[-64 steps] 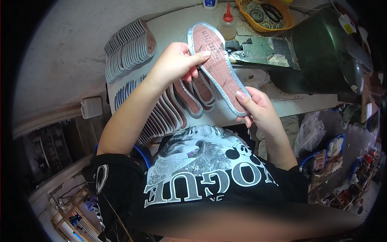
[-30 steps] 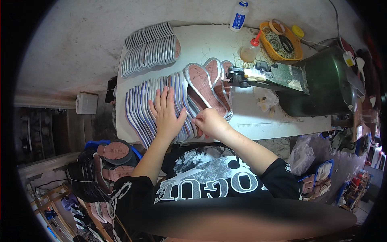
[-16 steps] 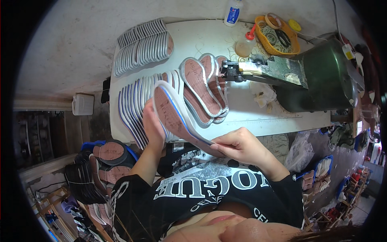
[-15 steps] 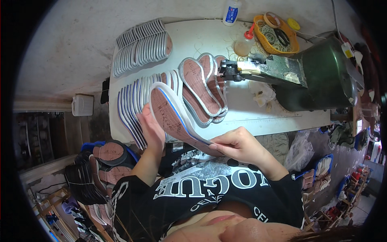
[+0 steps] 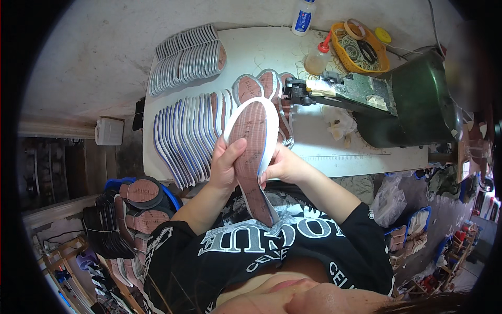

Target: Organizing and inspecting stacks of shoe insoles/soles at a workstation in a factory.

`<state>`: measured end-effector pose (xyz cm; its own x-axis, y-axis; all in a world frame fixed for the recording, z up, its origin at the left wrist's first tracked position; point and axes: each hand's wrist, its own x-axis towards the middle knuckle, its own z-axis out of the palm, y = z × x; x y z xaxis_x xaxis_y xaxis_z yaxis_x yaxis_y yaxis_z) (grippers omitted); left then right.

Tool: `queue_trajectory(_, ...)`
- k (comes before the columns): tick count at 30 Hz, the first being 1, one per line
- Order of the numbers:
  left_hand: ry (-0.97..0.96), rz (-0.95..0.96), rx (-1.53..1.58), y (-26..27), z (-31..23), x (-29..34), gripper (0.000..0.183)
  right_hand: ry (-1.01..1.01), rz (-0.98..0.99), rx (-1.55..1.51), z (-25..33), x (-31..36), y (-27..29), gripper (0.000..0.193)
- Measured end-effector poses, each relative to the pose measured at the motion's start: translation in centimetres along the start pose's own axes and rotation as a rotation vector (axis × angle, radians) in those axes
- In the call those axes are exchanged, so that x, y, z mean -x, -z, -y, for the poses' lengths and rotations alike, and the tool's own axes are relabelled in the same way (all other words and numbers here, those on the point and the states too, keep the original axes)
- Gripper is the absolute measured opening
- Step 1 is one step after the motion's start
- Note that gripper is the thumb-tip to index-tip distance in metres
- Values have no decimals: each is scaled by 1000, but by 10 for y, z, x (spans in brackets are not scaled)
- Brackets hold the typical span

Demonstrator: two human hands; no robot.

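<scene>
Between my hands is a shoe insole (image 5: 249, 157) with a reddish-brown face, a white rim and a thin blue line along one edge. My left hand (image 5: 228, 162) grips its left side, the thumb lying across the brown face. On the other edge my right hand (image 5: 282, 166) closes round the rim at mid-length. The insole's broad end points away from me, and its narrow end hangs near my shirt. Just beyond it lie several grey-rimmed insoles (image 5: 247, 88), partly covered by it. To the left stands a row of white and blue-edged insoles (image 5: 183, 138).
A tied bundle of grey insoles (image 5: 185, 58) stands at the table's far left. A green sewing machine (image 5: 418, 99) reaches in from the right. Behind it are a bottle with a red nozzle (image 5: 317, 58) and an orange basket (image 5: 361, 60). More insoles (image 5: 141, 196) fill a blue bin at lower left.
The insole has swung upright and moved right, in front of my body. My left hand has shifted its hold so the thumb crosses the face; my right hand has moved up along the edge.
</scene>
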<state>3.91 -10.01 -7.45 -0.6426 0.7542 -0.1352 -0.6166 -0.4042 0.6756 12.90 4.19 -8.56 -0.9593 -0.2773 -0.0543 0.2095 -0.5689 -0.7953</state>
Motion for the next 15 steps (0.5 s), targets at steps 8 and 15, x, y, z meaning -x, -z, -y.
queue_trajectory(8,-514,-131,-604,-16,7,-24,38,18,-447,862,46,7,-2,13)
queue_trajectory(15,-236,-158,-184,-46,-5,-59,28,70,-420,426,46,34,2,30)
